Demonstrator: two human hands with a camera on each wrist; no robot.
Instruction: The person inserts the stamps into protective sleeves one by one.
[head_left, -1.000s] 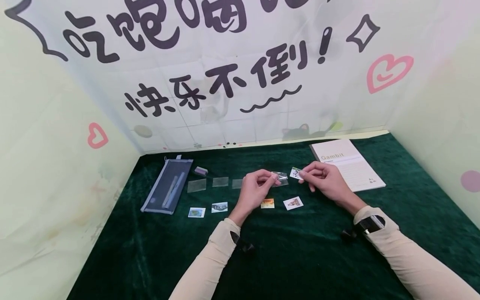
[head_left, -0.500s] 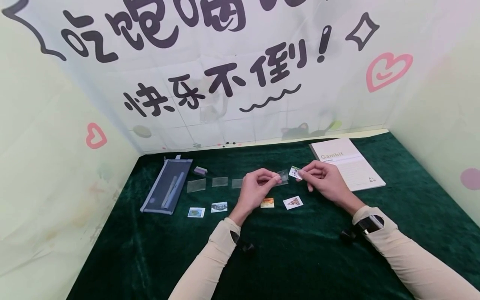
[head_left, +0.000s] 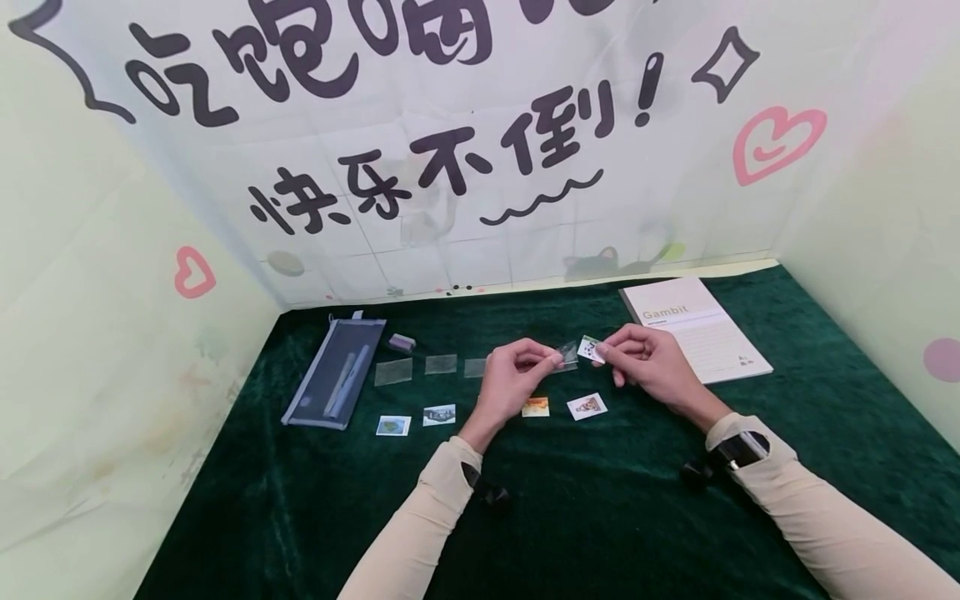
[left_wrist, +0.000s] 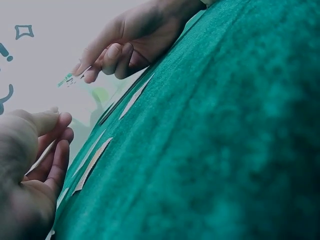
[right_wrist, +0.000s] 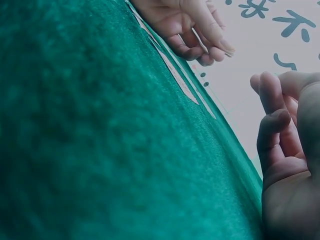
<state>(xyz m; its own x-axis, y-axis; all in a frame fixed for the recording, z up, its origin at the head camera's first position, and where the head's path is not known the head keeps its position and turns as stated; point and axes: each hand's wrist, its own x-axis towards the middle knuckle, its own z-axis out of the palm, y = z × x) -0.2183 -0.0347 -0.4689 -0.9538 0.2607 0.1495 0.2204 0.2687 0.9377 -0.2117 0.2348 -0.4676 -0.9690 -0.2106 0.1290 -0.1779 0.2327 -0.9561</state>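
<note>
In the head view my left hand (head_left: 512, 379) pinches a small clear plastic sleeve (head_left: 568, 357) between thumb and fingertips. Just right of it, my right hand (head_left: 656, 362) pinches a small stamp (head_left: 590, 348) with a black-and-white picture on it, by its right edge. Stamp and sleeve are close together; whether they touch I cannot tell. From the left wrist the stamp (left_wrist: 69, 80) shows a green strip, raised off the cloth. Below the hands lie an orange stamp (head_left: 536, 407) and a stamp with a brown animal (head_left: 587, 406). The left hand partly hides another clear sleeve (head_left: 475, 367).
Further left are two clear sleeves (head_left: 393, 371), a blue stamp (head_left: 393, 426) and a grey-blue stamp (head_left: 438, 414). A mesh pencil case (head_left: 333, 375) with pens and a purple eraser (head_left: 402, 342) lie at the left. A notebook (head_left: 712, 333) lies behind the right hand, on dark green cloth (head_left: 585, 517).
The right hand's stamp has come slightly left, closer to the sleeve. The sleeve has shifted its tilt in the left hand's pinch. The things on the cloth have not moved.
</note>
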